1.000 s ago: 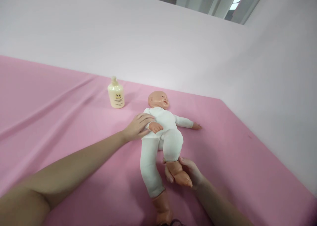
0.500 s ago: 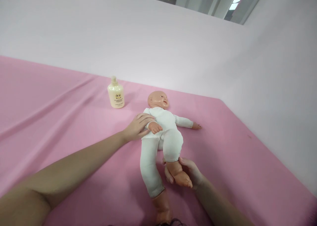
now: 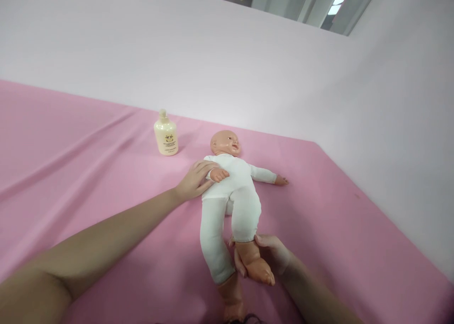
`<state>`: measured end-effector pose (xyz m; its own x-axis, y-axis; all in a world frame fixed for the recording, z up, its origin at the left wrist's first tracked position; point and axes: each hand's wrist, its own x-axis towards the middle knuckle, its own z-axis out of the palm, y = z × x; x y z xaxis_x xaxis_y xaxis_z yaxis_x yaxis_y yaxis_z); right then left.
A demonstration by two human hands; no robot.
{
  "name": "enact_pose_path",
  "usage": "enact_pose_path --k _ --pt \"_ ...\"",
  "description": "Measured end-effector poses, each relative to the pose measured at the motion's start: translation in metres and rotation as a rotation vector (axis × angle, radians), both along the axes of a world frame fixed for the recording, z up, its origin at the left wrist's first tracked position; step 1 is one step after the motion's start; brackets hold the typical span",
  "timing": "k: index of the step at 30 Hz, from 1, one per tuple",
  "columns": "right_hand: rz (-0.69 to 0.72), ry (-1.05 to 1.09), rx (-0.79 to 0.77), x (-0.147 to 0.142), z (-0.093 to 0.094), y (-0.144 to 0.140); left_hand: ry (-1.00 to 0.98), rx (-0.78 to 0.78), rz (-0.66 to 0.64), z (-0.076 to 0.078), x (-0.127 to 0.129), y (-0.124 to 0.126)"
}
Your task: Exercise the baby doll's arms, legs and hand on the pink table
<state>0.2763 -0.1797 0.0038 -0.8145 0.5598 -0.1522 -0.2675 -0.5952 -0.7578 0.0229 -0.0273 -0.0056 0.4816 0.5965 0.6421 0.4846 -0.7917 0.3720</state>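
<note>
Head view shows a doll [image 3: 232,187] in a white suit lying on its back on a pink sheet [image 3: 88,172], head toward the wall. The left hand [image 3: 193,181] rests flat, fingers loose, against the doll's side by its arm. The right hand [image 3: 271,258] is wrapped around the doll's bare foot. A cream bottle [image 3: 165,134] stands upright near the doll's head.
</note>
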Motion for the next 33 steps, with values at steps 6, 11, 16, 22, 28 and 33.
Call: enact_pose_path --k 6,11,16,22,28,33 --pt "-0.013 0.007 0.008 -0.0012 0.0014 0.0018 0.031 0.097 -0.033 0.0002 0.0014 -0.0024" --pt "-0.046 -0.019 -0.002 -0.0013 0.0007 0.0021 0.073 0.137 -0.048 -0.0013 0.0029 -0.004" --pt "-0.094 -0.013 0.015 -0.0017 -0.0002 0.0015 0.098 0.166 -0.059 -0.0026 0.0028 -0.0047" --pt "-0.122 -0.039 0.03 -0.0026 -0.0003 0.0031 0.097 0.215 -0.071 -0.0033 0.0022 -0.0035" --pt "-0.125 -0.043 0.024 -0.0032 0.0011 0.0028 0.102 0.196 -0.073 -0.0034 0.0021 -0.0032" --pt "-0.125 -0.038 0.008 -0.0033 0.0003 0.003 0.106 0.191 -0.077 -0.0041 0.002 -0.0031"
